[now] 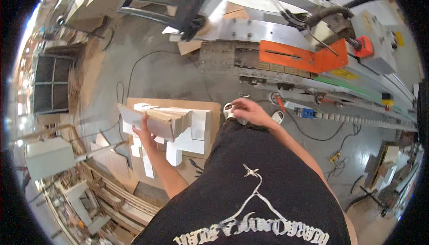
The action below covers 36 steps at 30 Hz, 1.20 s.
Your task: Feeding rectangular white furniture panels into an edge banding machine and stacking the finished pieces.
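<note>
My left hand (146, 134) grips a stack of flat cardboard pieces (161, 123) from its near side, fingers spread along the pale outer face. The stack is tilted, and its brown layered edges fan out at the right end. Under it lie several white cardboard pieces (196, 133) on a brown cardboard sheet (172, 102). My right hand (251, 112) hangs in front of my waist, its fingers loosely bent and apart, with nothing visible in them. Just left of its fingertips shows one of my white shoes (228, 110); the other shoe (277, 117) is to the right.
A long machine with a conveyor and an orange guard (286, 57) runs across the far right. Its red button (364, 47) is at the end. Black cables (138, 62) lie on the grey floor. Wooden slats (120, 196) and a pale metal box (49, 160) are at the left.
</note>
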{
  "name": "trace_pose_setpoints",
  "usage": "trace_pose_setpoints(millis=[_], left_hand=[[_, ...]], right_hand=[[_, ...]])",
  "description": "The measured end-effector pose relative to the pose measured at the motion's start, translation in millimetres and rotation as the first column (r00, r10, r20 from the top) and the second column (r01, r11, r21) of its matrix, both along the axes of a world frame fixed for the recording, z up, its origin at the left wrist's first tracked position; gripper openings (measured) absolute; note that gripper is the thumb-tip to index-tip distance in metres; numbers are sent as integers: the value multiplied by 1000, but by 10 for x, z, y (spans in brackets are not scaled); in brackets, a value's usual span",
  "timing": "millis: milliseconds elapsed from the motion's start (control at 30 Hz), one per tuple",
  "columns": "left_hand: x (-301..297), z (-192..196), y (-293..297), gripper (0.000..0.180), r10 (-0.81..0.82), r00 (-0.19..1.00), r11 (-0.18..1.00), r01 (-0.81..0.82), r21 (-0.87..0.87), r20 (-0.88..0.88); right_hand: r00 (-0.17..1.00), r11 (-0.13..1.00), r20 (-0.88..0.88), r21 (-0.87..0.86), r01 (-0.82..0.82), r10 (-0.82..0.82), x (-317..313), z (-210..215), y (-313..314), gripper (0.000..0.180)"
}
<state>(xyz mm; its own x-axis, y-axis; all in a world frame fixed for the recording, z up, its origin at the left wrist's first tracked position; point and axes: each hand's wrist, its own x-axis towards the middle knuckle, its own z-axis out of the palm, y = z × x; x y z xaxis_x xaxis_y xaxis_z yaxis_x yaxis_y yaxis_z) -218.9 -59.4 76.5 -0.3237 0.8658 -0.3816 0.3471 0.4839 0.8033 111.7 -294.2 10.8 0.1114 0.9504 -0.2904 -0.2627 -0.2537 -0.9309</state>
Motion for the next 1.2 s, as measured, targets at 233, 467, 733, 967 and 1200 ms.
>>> trace_pose_setpoints(millis=[233, 467, 733, 967, 1200], left_hand=[[1584, -304, -535, 100, -129, 757, 933, 311, -180, 640], [1830, -803, -182, 82, -209, 672, 956, 293, 5, 711], [2210, -675, 250, 45, -545, 734, 836, 514, 191, 406], [2384, -652, 211, 30, -617, 736, 787, 583, 201, 278], [2559, -649, 25, 25, -620, 728, 781, 609, 140, 292]], right_hand=[[983, 995, 156, -1, -98, 97, -236, 706, 235, 50], [933, 939, -123, -112, 325, -338, 226, 478, 30, 31], [620, 743, -445, -181, 644, -646, 698, 223, 64, 26], [522, 660, -465, -202, 724, -715, 473, 2, -22, 22], [341, 491, -474, -239, 838, -812, 737, -71, 306, 33]])
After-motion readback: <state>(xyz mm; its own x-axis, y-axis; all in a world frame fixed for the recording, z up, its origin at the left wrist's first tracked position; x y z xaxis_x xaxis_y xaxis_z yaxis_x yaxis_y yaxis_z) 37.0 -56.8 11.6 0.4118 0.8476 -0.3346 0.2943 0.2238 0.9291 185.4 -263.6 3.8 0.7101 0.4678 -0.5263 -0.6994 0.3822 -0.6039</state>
